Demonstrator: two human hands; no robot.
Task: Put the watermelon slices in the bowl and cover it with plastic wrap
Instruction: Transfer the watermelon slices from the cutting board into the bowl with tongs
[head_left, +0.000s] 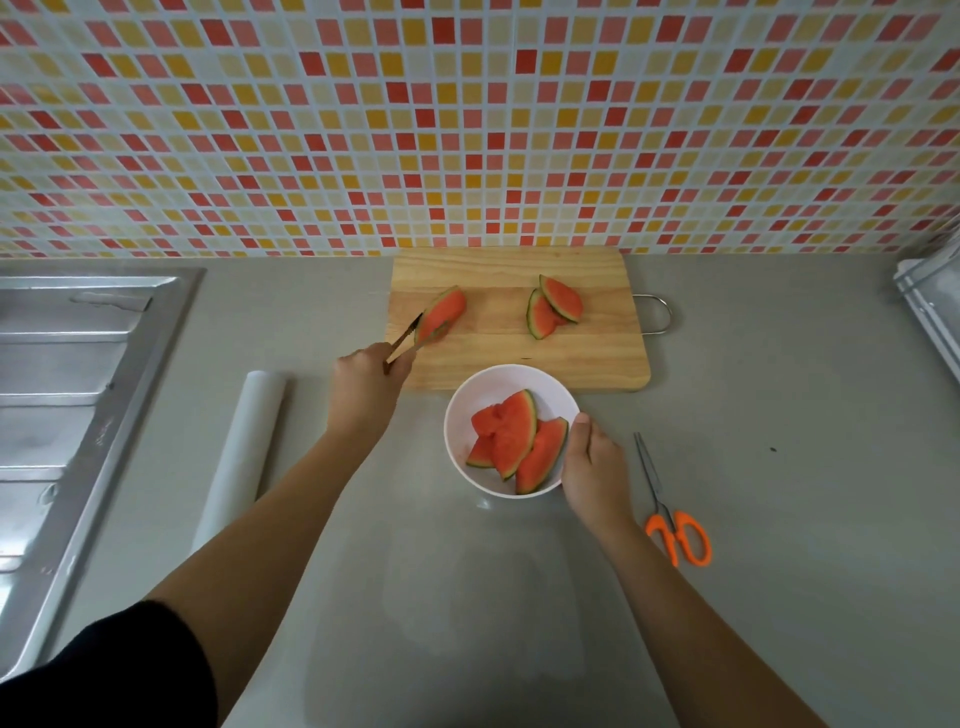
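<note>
A white bowl (488, 384) stands on the grey counter just in front of a wooden cutting board (519, 353). Three watermelon slices (514, 441) lie in the bowl. My right hand (592, 467) grips the bowl's right rim. My left hand (363, 389) holds metal tongs (410, 340) that pinch a watermelon slice (441, 314) at the board's left side. Two more slices (553, 306) lie overlapping on the board's right half. A roll of plastic wrap (244, 447) lies on the counter to the left of my left arm.
Orange-handled scissors (670, 509) lie to the right of the bowl. A steel sink drainboard (67, 395) fills the left edge. A clear container (935, 306) sits at the far right. A tiled wall rises behind the board.
</note>
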